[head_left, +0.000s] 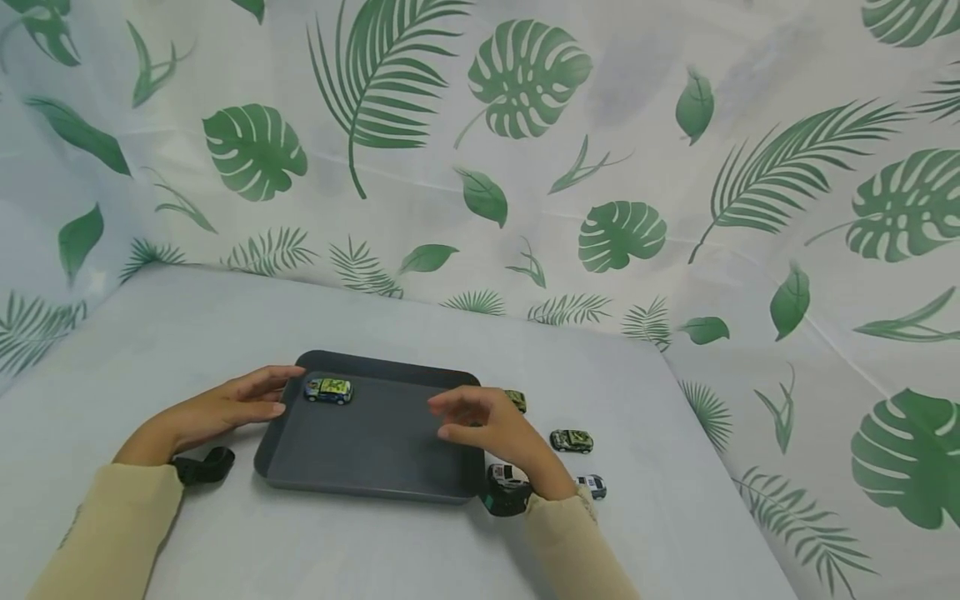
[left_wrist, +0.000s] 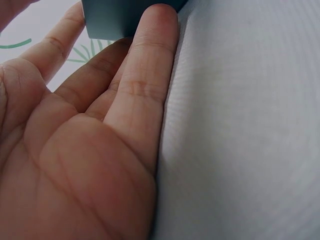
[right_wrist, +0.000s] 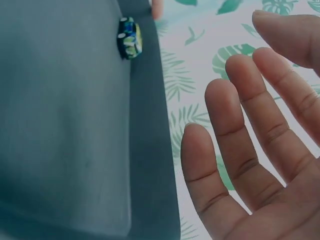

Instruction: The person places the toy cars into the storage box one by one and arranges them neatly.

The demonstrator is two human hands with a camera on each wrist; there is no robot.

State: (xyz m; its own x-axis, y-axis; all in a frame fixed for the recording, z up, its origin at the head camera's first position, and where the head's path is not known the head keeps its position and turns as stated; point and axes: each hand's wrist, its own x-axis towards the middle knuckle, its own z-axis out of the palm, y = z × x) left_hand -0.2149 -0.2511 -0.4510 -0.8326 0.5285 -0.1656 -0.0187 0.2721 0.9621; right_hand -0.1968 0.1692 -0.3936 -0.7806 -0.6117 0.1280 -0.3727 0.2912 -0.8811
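Note:
A dark grey rectangular tray (head_left: 367,442) lies on the table, with a yellow, green and blue toy car (head_left: 328,390) in its far left corner. At the tray's left side is my left hand (head_left: 217,412); its fairly straight fingers touch the wall, and in the left wrist view one fingertip (left_wrist: 157,25) rests against the tray's side. Over the tray's right part hovers my right hand (head_left: 495,429), holding nothing. Its fingers (right_wrist: 225,107) are loosely extended and spread in the right wrist view, where the same toy car (right_wrist: 131,39) shows beyond.
Right of the tray stand more toy cars: a camouflage one (head_left: 572,441), a white one (head_left: 592,486), a yellow-green one (head_left: 516,401) partly behind my right hand, and another pale one (head_left: 510,474) by my right wrist. A leaf-patterned curtain (head_left: 525,167) hangs behind the table.

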